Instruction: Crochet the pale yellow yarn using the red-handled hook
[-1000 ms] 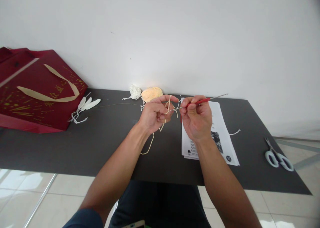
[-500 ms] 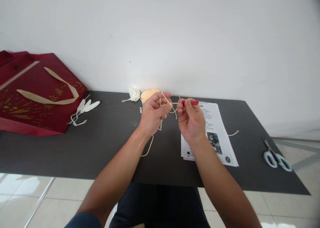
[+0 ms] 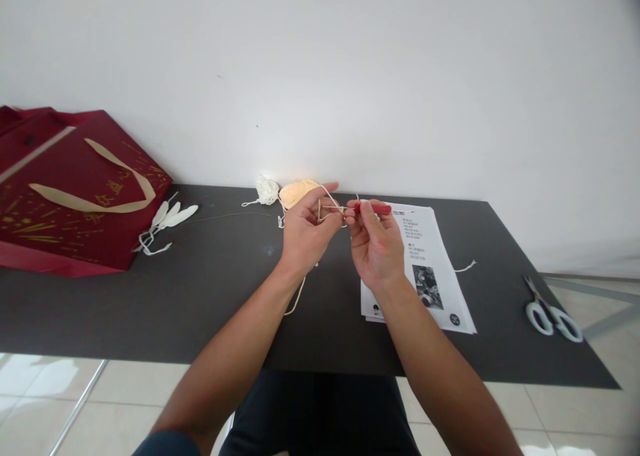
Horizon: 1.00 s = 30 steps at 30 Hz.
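My right hand (image 3: 376, 239) grips a crochet hook (image 3: 383, 209) by its red handle, the thin metal shaft pointing left. Cream yarn (image 3: 295, 301) runs over the raised index finger of my left hand (image 3: 309, 233), whose thumb pinches the yarn close to the hook's shaft. The shaft passes through or beside the yarn at the left fingertips; exactly how it is looped is too small to tell. A tail of the yarn hangs below my left hand to the table. Just behind that hand lies a pale orange yarn ball (image 3: 296, 193).
A white yarn ball (image 3: 267, 190) sits near the wall. Printed sheets (image 3: 443, 269) lie beneath my right hand. Scissors (image 3: 553, 315) rest at the table's right end. White feathers with cords (image 3: 173, 216) lie by a dark red gift bag (image 3: 90, 196) on the left.
The hook and my right hand have shifted left, so the shaft reaches further past my left fingertips. My left index finger has stretched out more.
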Motion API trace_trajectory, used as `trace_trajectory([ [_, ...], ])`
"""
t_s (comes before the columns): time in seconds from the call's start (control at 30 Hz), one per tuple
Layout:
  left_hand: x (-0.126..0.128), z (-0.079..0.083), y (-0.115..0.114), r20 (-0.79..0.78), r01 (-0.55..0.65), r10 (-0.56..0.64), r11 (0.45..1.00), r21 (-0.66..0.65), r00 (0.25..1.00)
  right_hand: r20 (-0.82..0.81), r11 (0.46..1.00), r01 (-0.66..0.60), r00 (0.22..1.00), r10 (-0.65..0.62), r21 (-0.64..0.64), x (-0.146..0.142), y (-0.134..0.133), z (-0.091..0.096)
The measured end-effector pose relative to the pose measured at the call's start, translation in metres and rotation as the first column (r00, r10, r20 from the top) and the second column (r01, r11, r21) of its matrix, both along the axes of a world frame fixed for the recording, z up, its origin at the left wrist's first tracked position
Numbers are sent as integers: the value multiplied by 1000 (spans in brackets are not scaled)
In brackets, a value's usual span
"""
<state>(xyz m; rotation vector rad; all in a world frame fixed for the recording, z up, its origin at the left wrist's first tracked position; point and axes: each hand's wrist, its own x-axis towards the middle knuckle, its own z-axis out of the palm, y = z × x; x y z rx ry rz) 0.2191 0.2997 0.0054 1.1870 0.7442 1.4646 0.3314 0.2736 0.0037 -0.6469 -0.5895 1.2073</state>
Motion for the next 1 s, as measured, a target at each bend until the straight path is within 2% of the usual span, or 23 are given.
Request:
trace_trajectory([
  [0.37,2,2,-3,-29,-35,35,999,-5,999,27,999,41,999,-41,17,-3,-3,3],
  [0.7,3,3,-7,-25,-66,67,996,63,997,13,999,24,1000,-25,27,-5,-5,2],
  [1.0,2,1,-8,-73,-89,94,994,66,993,20,1000,16,1000,-16,14,-5,-5,1],
])
